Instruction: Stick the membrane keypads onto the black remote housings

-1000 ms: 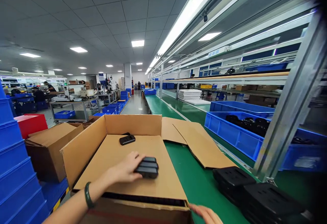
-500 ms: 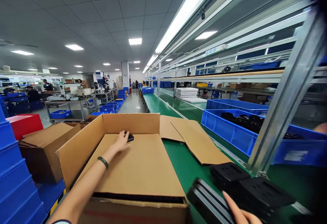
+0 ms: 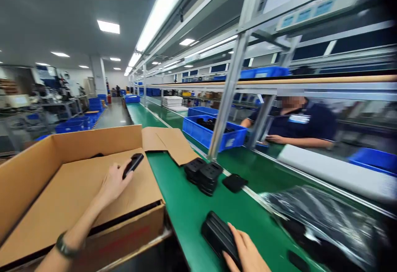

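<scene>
My left hand (image 3: 115, 183) is closed on a small black plastic part (image 3: 133, 165), above the cardboard sheet (image 3: 89, 181) lying in the open carton (image 3: 99, 139). At the sheet's far edge shows another dark piece (image 3: 97, 155), mostly hidden. On the right, my right hand (image 3: 246, 249) grips a stack of black plastic parts (image 3: 218, 235) over the green bench (image 3: 173, 197). Farther along the bench stand two piles of black parts (image 3: 204, 175), with a flat black piece (image 3: 235, 182) beside them.
Cardboard flaps (image 3: 169, 139) lie beyond the carton. A blue bin (image 3: 201, 133) of black parts stands behind a metal post (image 3: 228, 73). Clear plastic bagging (image 3: 325, 210) covers dark items at the right. A co-worker (image 3: 304, 121) sits across the bench.
The view has swung right, bringing the co-worker and bagging into sight. My left hand has come back from the carton's far side and now holds a black part. My right hand still grips its stack.
</scene>
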The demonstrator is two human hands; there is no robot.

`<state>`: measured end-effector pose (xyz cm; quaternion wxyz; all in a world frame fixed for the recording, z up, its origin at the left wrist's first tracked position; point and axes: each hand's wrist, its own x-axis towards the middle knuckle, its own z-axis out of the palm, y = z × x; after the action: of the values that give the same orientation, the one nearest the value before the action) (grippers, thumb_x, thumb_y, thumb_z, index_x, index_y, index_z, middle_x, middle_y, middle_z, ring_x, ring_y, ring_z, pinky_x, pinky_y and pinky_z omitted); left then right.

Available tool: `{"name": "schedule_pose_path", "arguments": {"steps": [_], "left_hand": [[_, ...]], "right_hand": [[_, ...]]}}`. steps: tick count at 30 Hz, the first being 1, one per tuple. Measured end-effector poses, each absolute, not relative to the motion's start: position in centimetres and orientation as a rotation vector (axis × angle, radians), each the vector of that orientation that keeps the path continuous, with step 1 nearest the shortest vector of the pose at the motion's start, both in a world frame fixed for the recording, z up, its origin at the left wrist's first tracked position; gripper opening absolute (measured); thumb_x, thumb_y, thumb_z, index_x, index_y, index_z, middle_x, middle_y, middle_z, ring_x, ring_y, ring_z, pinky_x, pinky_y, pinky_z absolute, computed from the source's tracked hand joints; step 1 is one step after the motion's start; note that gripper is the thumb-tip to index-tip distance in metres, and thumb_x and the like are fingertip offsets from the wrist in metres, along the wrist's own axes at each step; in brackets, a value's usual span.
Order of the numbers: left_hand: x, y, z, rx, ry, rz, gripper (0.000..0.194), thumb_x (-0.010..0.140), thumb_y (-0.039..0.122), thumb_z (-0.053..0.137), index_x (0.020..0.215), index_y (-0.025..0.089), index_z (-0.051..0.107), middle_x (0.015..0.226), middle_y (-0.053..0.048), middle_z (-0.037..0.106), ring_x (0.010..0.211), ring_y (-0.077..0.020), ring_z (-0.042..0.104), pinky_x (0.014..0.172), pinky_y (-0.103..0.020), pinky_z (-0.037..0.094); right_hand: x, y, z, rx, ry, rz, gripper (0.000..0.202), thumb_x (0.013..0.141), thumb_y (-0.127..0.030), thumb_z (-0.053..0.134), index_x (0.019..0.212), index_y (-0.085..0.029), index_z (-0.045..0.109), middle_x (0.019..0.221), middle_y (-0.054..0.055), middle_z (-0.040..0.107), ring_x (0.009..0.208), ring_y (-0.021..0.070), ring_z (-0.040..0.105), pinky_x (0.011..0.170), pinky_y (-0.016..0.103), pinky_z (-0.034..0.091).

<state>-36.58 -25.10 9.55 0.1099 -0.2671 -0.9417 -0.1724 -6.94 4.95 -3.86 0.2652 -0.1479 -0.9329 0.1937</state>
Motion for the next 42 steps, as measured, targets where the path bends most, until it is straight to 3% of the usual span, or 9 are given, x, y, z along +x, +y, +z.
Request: {"name": "schedule_pose_path", "arguments": {"steps": [2,6,13,21,26,31,37,40,42], "left_hand": [[-31.4,-21.8,7.4,-1.035,-2.743,-0.634,0.049,0.094,0.042,0.028,0.141,0.029,0.034,0.119,-0.005,0.057,0.112,-0.0214,0.054,0.097,-0.035,0.042],[-22.2,-14.7,1.8,-1.434,-2.786,-1.065,0.057,0.093,0.042,0.027,0.147,0.024,0.022,0.126,-0.009,0.055,0.116,-0.0229,0.053,0.098,-0.035,0.042],[-16.8,-8.7,-2.7,-1.404,-2.886,-0.591,0.068,0.086,0.047,0.045,0.144,0.014,0.034,0.126,-0.025,0.051,0.111,-0.0393,0.052,0.092,-0.052,0.041],[-16.0,-9.7,-2.6,-1.742,-2.858,-0.552,0.093,0.071,0.057,0.065,0.147,0.028,0.020,0.156,-0.018,0.000,0.139,-0.0464,-0.004,0.107,-0.066,0.013],[-17.5,-9.7,-2.8,-1.705,-2.743,-0.472,0.060,0.087,0.031,0.054,0.141,0.041,0.030,0.156,-0.010,0.015,0.141,-0.0373,0.007,0.109,-0.059,0.020],[-20.6,-10.3,-3.2,-1.732,-2.637,-0.384,0.055,0.088,0.026,0.053,0.138,0.042,0.036,0.155,-0.009,0.020,0.140,-0.0369,0.013,0.109,-0.057,0.024],[-20.6,-10.7,-2.7,-1.704,-2.678,-0.338,0.061,0.087,0.031,0.055,0.142,0.037,0.029,0.155,-0.015,0.014,0.139,-0.0394,0.009,0.108,-0.061,0.022],[-19.3,-10.1,-1.9,-1.734,-2.746,-0.302,0.066,0.084,0.035,0.060,0.142,0.042,0.027,0.156,-0.013,0.011,0.138,-0.0433,0.002,0.105,-0.066,0.020],[-18.8,-9.7,-1.5,-1.745,-2.771,-0.277,0.069,0.082,0.036,0.063,0.140,0.044,0.028,0.156,-0.012,0.011,0.137,-0.0453,-0.001,0.104,-0.069,0.018]], "right_hand": [[-6.6,4.1,-2.8,-0.597,-2.554,0.526,0.051,0.091,-0.038,0.037,0.137,-0.016,0.036,0.107,0.014,0.057,0.089,0.0265,0.064,0.074,0.037,0.054],[-6.2,3.4,-1.7,-0.986,-2.604,0.624,0.058,0.095,-0.040,0.026,0.143,-0.008,0.025,0.118,0.019,0.046,0.088,0.0257,0.064,0.076,0.036,0.051],[-5.1,3.3,-1.5,-1.156,-2.513,0.696,0.061,0.095,-0.040,0.026,0.146,-0.008,0.020,0.121,0.019,0.044,0.103,0.0301,0.059,0.084,0.037,0.046],[-2.4,2.6,0.0,-1.150,-2.561,0.984,0.072,0.093,-0.045,0.031,0.145,0.003,0.019,0.140,0.022,0.040,0.126,0.0267,0.046,0.101,0.035,0.039],[0.4,1.8,0.4,-1.215,-2.859,0.718,0.074,0.086,-0.034,0.044,0.147,-0.001,0.018,0.150,0.020,0.027,0.137,0.0276,0.028,0.111,0.037,0.026],[0.4,1.8,-0.7,-1.166,-2.917,0.541,0.073,0.088,-0.041,0.046,0.149,-0.012,0.017,0.155,0.016,0.012,0.141,0.0276,0.015,0.113,0.040,0.022],[-0.3,3.1,-2.7,-1.168,-2.873,0.284,0.063,0.088,-0.043,0.051,0.145,-0.020,0.034,0.144,0.020,0.040,0.132,0.0367,0.035,0.107,0.053,0.029],[0.3,3.7,-4.1,-1.039,-2.808,0.244,0.054,0.089,-0.033,0.051,0.140,-0.020,0.042,0.135,0.018,0.050,0.126,0.0333,0.044,0.105,0.049,0.035],[1.0,3.8,-5.0,-0.935,-2.722,0.268,0.050,0.092,-0.030,0.046,0.140,-0.020,0.042,0.140,0.018,0.043,0.126,0.0297,0.046,0.101,0.042,0.043]]}}
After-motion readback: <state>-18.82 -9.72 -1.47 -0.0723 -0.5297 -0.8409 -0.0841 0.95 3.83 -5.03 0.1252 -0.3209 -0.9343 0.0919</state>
